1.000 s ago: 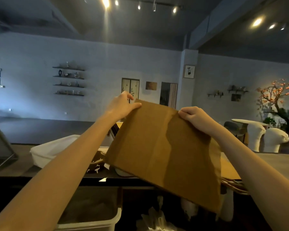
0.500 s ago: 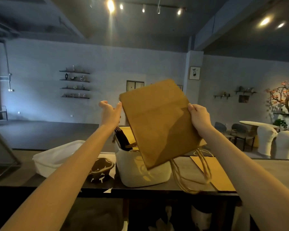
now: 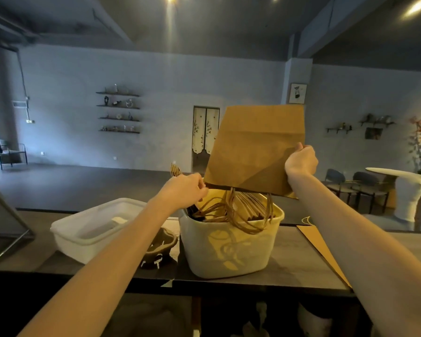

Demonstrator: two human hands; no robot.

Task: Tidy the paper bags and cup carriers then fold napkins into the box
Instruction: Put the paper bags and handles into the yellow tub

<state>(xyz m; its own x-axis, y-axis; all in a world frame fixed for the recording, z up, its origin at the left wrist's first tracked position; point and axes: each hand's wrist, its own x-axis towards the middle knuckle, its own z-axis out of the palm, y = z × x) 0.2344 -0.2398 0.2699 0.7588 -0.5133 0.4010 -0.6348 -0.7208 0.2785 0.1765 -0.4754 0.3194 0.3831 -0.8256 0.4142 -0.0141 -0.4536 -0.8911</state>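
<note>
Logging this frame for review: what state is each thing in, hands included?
Paper bag: flat-folded, held upside down above the tub, handles dangling into it.
Right hand: grips the bag's right edge.
Left hand: at the bag's lower left corner; grip unclear.
Tub: upright on the counter, holding standing bags.
Shallow white bin: open, no lid.
Cup carrier: lying on the counter between bin and tub.
Second flat bag: lying on the counter.

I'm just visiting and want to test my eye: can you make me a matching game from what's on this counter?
Things:
1. held paper bag
2. cream bin
3. white tub
4. flat paper bag

States:
A. lying on the counter, far right
B. upside down above the bin, handles dangling
C. left of the cup carrier
D. stuffed with bags standing on edge

Pairs: 1-B, 2-D, 3-C, 4-A
</note>
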